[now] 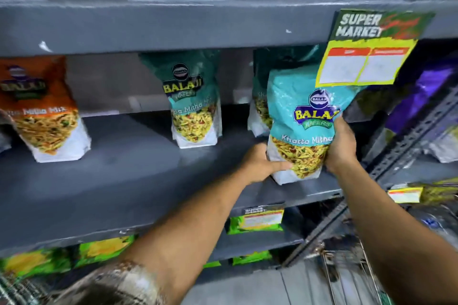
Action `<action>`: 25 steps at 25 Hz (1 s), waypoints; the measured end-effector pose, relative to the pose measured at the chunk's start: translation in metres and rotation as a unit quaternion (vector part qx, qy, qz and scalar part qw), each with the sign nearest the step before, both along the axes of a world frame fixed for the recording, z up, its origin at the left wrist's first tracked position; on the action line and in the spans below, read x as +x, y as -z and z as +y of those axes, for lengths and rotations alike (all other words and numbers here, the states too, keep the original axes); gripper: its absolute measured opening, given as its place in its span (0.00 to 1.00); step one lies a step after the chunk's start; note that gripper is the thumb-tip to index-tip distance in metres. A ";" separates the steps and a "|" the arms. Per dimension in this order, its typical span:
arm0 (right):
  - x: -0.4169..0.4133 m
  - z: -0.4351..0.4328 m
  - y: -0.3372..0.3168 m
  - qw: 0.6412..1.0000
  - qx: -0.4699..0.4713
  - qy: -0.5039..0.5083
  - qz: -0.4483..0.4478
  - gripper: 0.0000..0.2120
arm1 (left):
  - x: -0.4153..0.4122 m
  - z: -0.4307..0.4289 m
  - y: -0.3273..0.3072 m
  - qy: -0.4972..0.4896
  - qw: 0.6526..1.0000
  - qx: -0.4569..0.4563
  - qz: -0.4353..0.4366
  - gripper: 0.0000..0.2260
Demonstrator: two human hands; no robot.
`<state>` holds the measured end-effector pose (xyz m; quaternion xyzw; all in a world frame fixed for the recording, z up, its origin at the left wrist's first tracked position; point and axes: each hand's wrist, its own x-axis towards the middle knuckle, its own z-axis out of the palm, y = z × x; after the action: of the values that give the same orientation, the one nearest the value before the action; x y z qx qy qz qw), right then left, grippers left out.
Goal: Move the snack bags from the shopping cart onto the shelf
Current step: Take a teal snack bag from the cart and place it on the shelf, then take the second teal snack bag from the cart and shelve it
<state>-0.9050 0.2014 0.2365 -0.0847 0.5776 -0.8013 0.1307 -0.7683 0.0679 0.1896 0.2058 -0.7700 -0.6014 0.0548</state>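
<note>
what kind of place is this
Most likely a supermarket aisle. Grey metal shelving carries upright branded snack bags such as the teal bag, a price tag printed "SUPER MARKET" hangs from the shelf edge, and a wire shopping cart shows at the bottom.

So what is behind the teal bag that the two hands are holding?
Behind the held bag, gripped by the left hand and right hand, stands another teal bag. Only its left edge and top show; the rest is covered, so anything further back cannot be seen.
</note>
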 end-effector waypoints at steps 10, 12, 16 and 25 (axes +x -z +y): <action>0.012 0.016 -0.001 0.990 -0.083 0.114 -0.002 0.18 | 0.047 0.004 -0.031 -0.035 0.995 0.001 0.092 0.41; 0.038 0.020 0.017 0.978 -0.025 0.204 0.024 0.13 | 0.115 -0.015 -0.034 -0.106 0.983 0.046 0.141 0.27; 0.161 -0.001 0.086 0.982 0.150 0.051 0.102 0.12 | 0.314 -0.067 -0.028 -0.340 0.926 -0.075 0.147 0.14; 0.476 -0.183 0.085 0.719 0.117 -0.543 0.417 0.07 | 0.697 -0.122 0.070 -0.633 0.752 -0.082 -0.163 0.12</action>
<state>-0.4289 0.0182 0.1520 -0.6938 0.5178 -0.4024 0.2977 -0.0711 -0.0539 0.1197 0.7355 -0.5075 -0.3210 0.3137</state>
